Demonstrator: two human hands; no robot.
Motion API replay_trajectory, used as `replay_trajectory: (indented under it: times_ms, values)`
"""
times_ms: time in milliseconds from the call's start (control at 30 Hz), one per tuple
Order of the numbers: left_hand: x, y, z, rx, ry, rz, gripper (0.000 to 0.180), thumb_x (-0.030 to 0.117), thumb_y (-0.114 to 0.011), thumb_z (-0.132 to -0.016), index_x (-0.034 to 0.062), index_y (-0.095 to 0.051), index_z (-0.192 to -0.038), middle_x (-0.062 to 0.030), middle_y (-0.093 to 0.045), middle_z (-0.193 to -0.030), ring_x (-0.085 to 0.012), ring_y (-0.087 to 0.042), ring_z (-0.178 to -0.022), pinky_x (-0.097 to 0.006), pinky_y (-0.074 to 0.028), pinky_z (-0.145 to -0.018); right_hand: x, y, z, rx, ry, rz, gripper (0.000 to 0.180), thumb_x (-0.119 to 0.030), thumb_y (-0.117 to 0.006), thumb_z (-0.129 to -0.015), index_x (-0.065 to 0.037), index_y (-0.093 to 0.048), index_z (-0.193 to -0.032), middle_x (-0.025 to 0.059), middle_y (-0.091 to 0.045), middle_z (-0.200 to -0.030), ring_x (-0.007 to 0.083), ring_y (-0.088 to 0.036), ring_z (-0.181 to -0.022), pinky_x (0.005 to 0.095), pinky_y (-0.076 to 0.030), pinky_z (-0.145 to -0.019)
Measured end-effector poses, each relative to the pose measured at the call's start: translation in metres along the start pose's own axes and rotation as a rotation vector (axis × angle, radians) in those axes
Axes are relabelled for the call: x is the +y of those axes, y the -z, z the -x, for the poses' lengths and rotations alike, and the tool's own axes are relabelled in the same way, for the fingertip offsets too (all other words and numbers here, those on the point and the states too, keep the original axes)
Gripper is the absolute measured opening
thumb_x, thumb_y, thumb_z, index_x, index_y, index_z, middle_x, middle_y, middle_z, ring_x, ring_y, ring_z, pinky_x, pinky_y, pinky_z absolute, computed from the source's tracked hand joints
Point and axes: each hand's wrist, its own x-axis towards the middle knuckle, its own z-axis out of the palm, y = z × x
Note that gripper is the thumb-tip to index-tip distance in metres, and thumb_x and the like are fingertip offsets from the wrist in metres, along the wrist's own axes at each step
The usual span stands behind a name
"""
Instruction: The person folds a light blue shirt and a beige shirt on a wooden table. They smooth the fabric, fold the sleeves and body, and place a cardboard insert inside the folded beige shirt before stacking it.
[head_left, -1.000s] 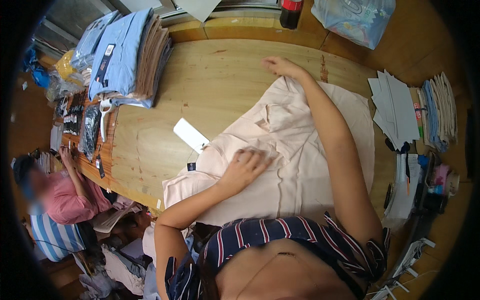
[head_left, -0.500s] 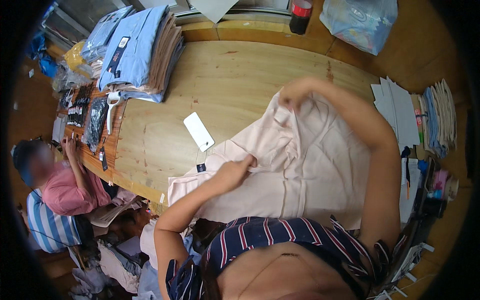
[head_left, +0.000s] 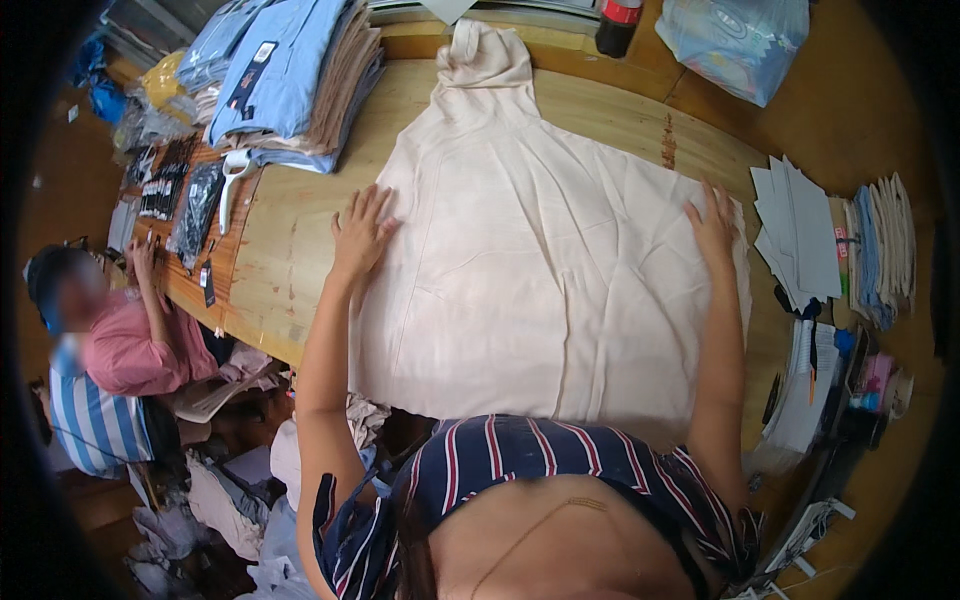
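Note:
A pale cream-pink garment, which looks like a shirt, is spread wide over the wooden table. Its narrow far end is bunched near the table's back edge, and creases run down the broad near part. On its left edge rests my left hand, fingers spread and partly on the cloth. My right hand lies with fingers apart on the upper right corner of the cloth. Neither hand grips anything.
At the back left stands a tall stack of folded shirts, beside a white tape-dispenser-like tool. A person in pink sits at the left. White cards and folded cloths lie right. A dark bottle stands behind.
Both hands let go of the gathered cloth and moved apart to its sides. The garment now lies flatter, its narrow end pointing away. The white card and small tag are out of sight.

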Motion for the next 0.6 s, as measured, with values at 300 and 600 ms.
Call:
replay_trajectory:
  times_ms: [300, 600]
  values:
    - [-0.008, -0.01, -0.008, -0.039, 0.049, 0.297, 0.046, 0.034, -0.061, -0.071, 0.0082, -0.051, -0.107, -0.0115, -0.04, -0.119, -0.0297, -0.031, -0.112, -0.04, -0.03, -0.089, 0.17, -0.048, -0.029, -0.029, -0.064, -0.086, 0.049, -0.044, -0.037, -0.084, -0.032, -0.023, -0.13, 0.0099, -0.015, -0.137, 0.0338, -0.015, -0.124, 0.0558, -0.019, -0.095]
    - [-0.02, 0.017, -0.034, -0.342, 0.345, 1.755, 0.031, 0.015, -0.053, -0.082, 0.0071, -0.04, -0.109, -0.0056, -0.055, -0.091, -0.0122, -0.055, -0.08, -0.023, -0.045, -0.07, 0.121, -0.05, -0.025, -0.134, -0.25, 0.137, 0.046, -0.049, -0.029, -0.085, -0.037, -0.021, -0.129, 0.0105, -0.012, -0.138, 0.0402, -0.011, -0.124, 0.0539, -0.013, -0.097]
